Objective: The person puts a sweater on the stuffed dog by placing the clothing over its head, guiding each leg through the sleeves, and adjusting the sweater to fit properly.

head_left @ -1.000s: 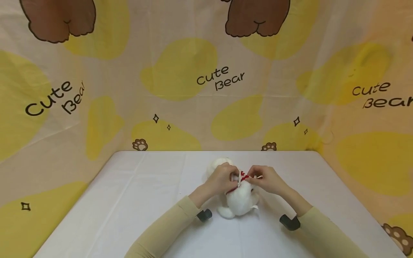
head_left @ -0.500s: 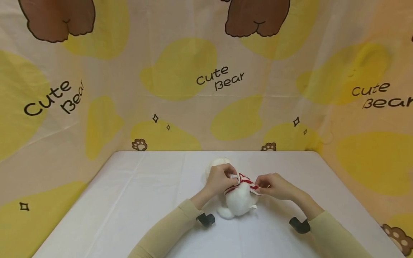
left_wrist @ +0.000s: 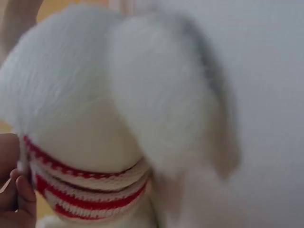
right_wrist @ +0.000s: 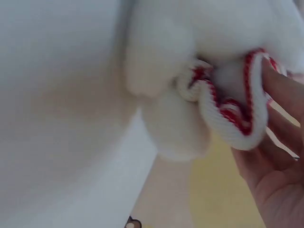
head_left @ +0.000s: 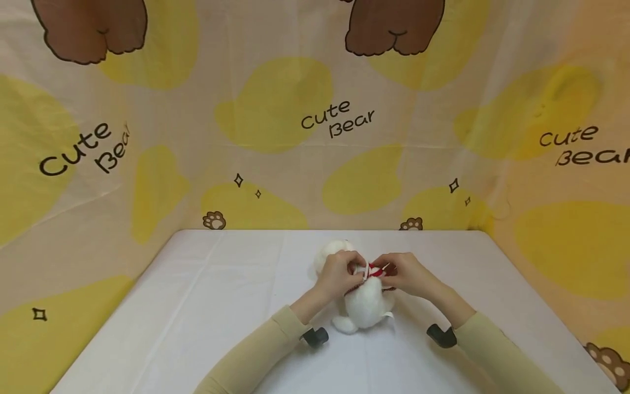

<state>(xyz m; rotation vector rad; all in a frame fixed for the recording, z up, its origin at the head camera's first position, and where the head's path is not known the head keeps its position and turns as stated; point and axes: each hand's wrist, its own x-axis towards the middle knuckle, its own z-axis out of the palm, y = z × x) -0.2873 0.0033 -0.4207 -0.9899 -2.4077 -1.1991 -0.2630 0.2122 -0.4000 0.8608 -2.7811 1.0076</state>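
Note:
A white plush toy (head_left: 366, 307) lies on the table with a red-and-white striped knitted garment (head_left: 376, 271) around its body. My left hand (head_left: 338, 273) pinches the garment's edge at the toy's back; in the left wrist view its fingertips (left_wrist: 24, 190) show at the lower left beside the striped knit (left_wrist: 102, 199). Opposite it, my right hand (head_left: 407, 274) holds the other side of the garment between thumb and fingers. The right wrist view shows the knit's white rim (right_wrist: 237, 130) bunched in a fold. Part of the toy is hidden behind the hands.
The white tabletop (head_left: 221, 306) spreads around the toy. Behind it hangs a yellow-and-beige printed cloth (head_left: 275, 180) with bear drawings. Black curved pieces (head_left: 442, 336) stick out at both sleeve cuffs.
My right hand first drew the garment's edge right and toward me, showing more stripes. Since then it has come back left, close to my left hand, which stays almost in place.

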